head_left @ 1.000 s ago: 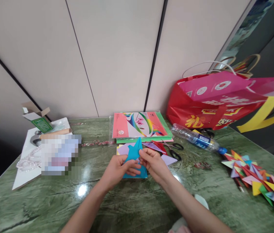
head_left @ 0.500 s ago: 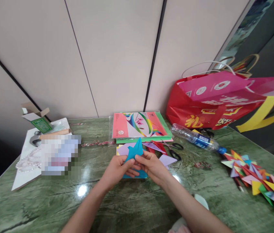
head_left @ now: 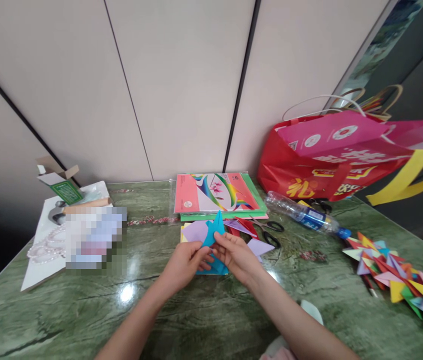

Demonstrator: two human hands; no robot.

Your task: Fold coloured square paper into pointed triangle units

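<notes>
Both my hands pinch a folded blue paper piece just above the green marble table. My left hand grips its lower left side with thumb and fingers closed. My right hand pinches its right side. The piece's point sticks up between my hands. Under them lie loose coloured sheets, a lilac one on top, and another blue sheet.
A pack of coloured paper lies behind my hands, black scissors to its right. A plastic bottle lies by a red and pink bag. Folded paper triangles lie at right. A white tray with beads sits left.
My hands have drawn closer together on the blue piece. Its upper part now looks narrower, folded to a slimmer point.
</notes>
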